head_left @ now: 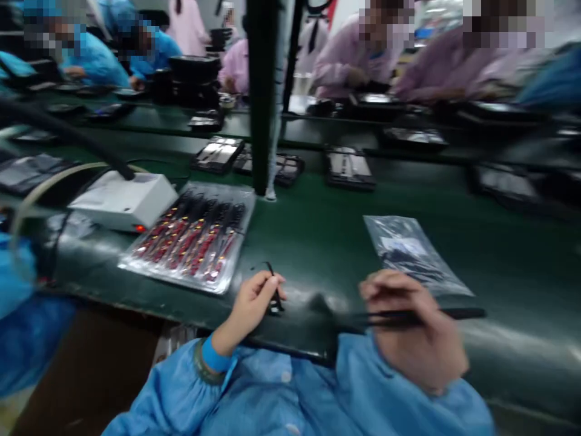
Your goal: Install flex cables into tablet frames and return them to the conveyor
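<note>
My left hand (256, 303) is closed, with thumb and fingertips pinching a small black cable (269, 267) over the front of the green bench. One end of it curls up above the fingers, and a small dark piece with light spots shows below them. My right hand (415, 327), smeared by motion, is wrapped round black tweezers (454, 313). Their thin tips point left, towards my left hand, and are blurred. Just beyond the right hand lies a clear plastic bag (413, 251) with dark parts and a pale label inside.
Left of my hands lies a clear tray (218, 281) with rows of red and black parts. Behind it stands a white box (124, 200) with a red light. A dark post (261, 109) rises mid-bench. Several black units (349, 166) line the back; people work beyond.
</note>
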`<state>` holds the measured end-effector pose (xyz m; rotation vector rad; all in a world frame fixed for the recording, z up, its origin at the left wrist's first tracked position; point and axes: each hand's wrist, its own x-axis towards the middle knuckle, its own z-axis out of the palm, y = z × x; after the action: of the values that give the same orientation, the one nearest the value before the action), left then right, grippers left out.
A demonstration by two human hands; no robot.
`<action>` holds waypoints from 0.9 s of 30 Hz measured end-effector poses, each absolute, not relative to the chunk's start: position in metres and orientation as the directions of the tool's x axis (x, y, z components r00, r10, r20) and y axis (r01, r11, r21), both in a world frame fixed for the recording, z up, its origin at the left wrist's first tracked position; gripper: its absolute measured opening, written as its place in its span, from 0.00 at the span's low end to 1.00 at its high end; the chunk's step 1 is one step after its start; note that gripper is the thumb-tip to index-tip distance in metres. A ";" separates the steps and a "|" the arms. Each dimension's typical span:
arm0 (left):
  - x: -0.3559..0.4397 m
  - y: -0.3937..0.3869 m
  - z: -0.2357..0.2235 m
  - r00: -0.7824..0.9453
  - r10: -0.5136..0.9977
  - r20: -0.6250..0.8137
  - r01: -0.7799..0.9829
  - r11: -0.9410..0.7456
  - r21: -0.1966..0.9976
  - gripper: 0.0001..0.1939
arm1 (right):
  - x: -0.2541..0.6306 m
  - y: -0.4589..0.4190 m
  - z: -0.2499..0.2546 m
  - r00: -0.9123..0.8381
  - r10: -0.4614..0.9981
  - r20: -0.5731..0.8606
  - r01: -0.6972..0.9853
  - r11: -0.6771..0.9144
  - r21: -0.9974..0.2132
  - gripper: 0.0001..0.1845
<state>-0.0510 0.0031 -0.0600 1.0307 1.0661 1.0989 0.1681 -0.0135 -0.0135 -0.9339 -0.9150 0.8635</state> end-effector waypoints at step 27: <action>0.024 0.039 -0.046 0.434 0.755 -0.491 -0.242 0.623 0.744 0.19 | 0.330 -0.016 -0.103 0.661 0.743 0.105 0.185 -0.025 -0.982 0.17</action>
<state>0.0239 0.0388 -0.0458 0.6442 0.9225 0.6767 0.3298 -0.0160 -0.1032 -1.5670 -0.7903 0.5295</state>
